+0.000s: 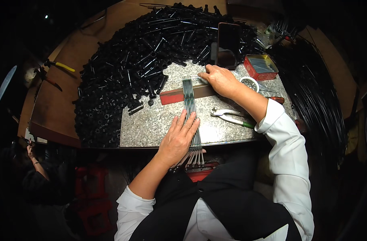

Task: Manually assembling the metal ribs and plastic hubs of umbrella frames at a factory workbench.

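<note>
A row of thin dark metal rods (189, 98) lay side by side on the speckled stone slab (151, 128), crossing over a red-and-brown bar (171, 97), with their hooked lower ends jutting past the front edge toward the person's lap. The left hand (176, 138) rested on the rods with its fingers extended and slightly apart, pressing rather than gripping, as far as could be judged. The right hand (220, 81) was bent over beside the rods' upper ends, its fingertips close together; whether they pinched anything could not be told. This one set seemed well in order: the rods ran nearly parallel and their upper ends stood about level. Much else lay unarranged, with a heap of black tubular parts (123, 68) spread behind and to the left, and a loose sheaf of long black rods (312, 88) at the right. The green-handled pincers (231, 116) (their jaws pointing toward the row) lay unused, near the red tin of fine pins (260, 71).
</note>
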The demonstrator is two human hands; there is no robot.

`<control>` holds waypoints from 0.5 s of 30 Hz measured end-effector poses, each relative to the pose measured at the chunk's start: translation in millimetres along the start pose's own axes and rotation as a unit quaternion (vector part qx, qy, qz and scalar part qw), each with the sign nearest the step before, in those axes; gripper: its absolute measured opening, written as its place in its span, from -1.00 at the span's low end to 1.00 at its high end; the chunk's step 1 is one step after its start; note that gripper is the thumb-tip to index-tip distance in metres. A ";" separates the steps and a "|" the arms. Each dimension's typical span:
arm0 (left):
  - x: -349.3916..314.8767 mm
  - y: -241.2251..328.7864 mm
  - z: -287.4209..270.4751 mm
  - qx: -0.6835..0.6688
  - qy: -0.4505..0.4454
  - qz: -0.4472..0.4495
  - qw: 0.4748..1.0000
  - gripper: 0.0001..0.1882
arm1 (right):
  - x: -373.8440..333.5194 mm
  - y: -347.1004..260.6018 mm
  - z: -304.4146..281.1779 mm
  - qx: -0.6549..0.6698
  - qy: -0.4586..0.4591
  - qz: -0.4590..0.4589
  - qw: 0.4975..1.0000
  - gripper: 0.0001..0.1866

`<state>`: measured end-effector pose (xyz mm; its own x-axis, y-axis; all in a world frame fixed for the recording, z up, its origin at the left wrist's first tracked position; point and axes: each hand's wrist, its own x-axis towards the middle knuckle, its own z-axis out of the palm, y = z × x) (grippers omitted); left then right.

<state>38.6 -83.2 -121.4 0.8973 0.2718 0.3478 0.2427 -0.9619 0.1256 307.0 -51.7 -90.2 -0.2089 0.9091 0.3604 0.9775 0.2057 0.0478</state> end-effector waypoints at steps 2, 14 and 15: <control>-0.3 -0.7 0.9 0.000 0.002 -0.001 1.000 -0.08 | 0.5 -1.3 -0.9 0.004 -0.007 0.003 1.000 -0.63; 0.6 -2.1 1.9 0.019 0.002 0.009 1.000 -0.07 | 0.8 1.9 4.4 0.050 0.028 -0.008 0.998 -0.76; 0.6 -2.2 2.2 0.018 0.002 0.009 1.000 -0.07 | 1.0 2.3 5.0 0.050 0.028 -0.008 0.998 -0.76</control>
<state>39.4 -81.0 -123.5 0.8998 0.2545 0.3543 0.2396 -0.9670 0.0862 308.9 -48.5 -94.4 -0.2202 0.8840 0.4124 0.9653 0.2584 -0.0384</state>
